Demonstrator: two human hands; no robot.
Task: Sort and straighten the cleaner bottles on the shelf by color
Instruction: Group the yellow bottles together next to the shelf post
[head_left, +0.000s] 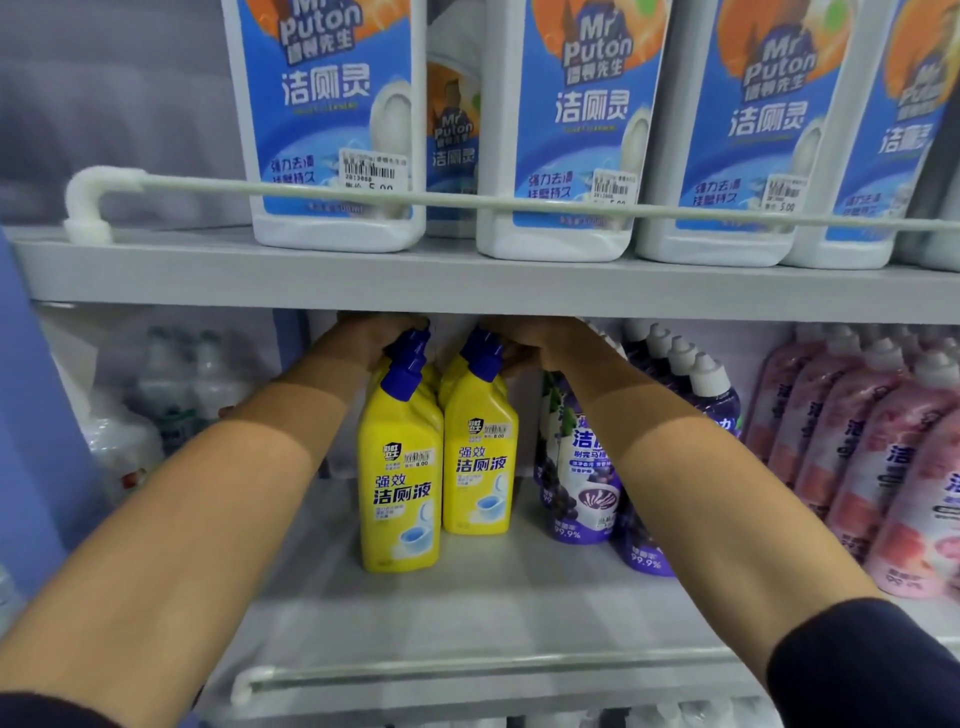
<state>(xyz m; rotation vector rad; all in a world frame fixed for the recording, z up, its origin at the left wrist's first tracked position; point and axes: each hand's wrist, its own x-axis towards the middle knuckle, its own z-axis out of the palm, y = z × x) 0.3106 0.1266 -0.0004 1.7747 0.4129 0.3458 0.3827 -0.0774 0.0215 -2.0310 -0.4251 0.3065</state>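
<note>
right hand (535, 340) fingers hidden behind blue caps (485, 353), white bottles (566, 130) — tops cropped

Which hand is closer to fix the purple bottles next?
The right hand, probably. Both hands grip yellow bottles by the caps, but the right one is just beside the purple bottles, while the left hand is beyond both yellow rows.

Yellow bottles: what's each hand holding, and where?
Left hand grips the left yellow row by its blue caps; right hand, the right row likewise.
</note>
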